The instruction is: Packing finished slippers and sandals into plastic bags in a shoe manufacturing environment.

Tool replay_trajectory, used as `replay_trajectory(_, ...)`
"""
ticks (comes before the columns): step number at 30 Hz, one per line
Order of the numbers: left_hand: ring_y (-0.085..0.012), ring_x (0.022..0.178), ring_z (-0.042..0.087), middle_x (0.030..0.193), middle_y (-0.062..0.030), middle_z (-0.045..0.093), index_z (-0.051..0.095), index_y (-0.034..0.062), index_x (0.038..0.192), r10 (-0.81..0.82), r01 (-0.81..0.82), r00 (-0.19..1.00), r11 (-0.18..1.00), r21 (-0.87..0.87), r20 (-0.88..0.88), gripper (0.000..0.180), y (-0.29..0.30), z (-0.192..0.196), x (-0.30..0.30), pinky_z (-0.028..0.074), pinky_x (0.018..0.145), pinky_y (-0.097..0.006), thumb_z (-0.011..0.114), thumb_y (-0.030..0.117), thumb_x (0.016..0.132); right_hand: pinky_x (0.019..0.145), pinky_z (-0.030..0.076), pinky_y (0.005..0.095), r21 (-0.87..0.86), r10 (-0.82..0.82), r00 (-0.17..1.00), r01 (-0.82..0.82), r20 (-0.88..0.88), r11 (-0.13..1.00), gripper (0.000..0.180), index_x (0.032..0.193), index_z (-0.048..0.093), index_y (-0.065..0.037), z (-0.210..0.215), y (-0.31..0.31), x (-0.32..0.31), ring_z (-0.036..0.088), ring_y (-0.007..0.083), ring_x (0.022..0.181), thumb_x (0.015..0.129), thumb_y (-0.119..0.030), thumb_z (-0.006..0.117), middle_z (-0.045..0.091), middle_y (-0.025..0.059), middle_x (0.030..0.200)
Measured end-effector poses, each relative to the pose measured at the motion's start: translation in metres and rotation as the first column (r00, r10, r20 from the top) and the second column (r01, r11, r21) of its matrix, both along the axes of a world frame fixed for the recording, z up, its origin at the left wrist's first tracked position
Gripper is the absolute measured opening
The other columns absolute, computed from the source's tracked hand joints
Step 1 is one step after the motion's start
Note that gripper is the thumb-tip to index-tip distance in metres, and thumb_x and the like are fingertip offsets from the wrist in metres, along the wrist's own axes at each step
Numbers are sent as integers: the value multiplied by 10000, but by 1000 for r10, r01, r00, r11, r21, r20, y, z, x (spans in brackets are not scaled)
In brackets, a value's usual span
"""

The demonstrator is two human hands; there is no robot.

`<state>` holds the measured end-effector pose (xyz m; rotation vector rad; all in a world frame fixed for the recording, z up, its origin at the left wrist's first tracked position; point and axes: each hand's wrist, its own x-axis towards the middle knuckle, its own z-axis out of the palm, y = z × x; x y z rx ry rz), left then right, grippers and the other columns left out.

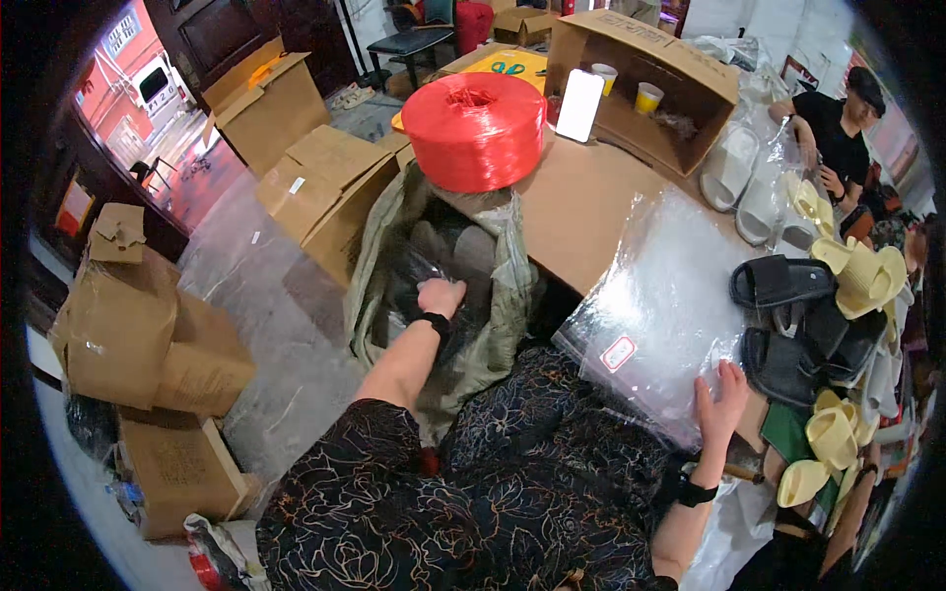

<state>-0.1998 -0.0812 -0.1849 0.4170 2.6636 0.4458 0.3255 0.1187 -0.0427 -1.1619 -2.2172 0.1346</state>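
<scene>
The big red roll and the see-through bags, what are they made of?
The red roll looks like plastic twine: glossy strands wound round a hollow middle. The see-through bags look like thin plastic film, shiny and crinkled, with the brown surface showing through under the right hand.

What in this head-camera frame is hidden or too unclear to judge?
- Left hand: its grip inside the green woven sack is hidden by the hand's back.
- Sack contents: dark, indistinct.
- Right hand: rests on the clear plastic bags; bag count unclear.
- Yellow slippers: cut off by the fisheye rim.
</scene>
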Motion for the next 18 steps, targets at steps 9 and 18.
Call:
replay_trajectory(9, -383, 1307, 467, 1411, -204, 499, 583, 37, 1315, 77, 110, 941, 852, -512, 329, 535, -159, -113, 7, 371, 1066, -483, 498, 397, 929, 1005, 390, 462, -34, -46, 998, 48, 45, 998, 532, 1204, 607, -23, 12, -7, -7, 502, 380, 1170, 755, -270, 749, 561, 187, 1248)
replay_trajectory(18, -341, 1167, 586, 1228, -198, 638, 704, 25, 1105, -57, 169, 847, 972, -165, 529, 743, -113, -87, -13, 428, 991, -466, 626, 667, 741, 994, 395, 469, 85, -53, 995, 45, 88, 995, 528, 1198, 600, -8, 8, -6, -2, 523, 395, 1134, 769, -285, 738, 563, 198, 1243)
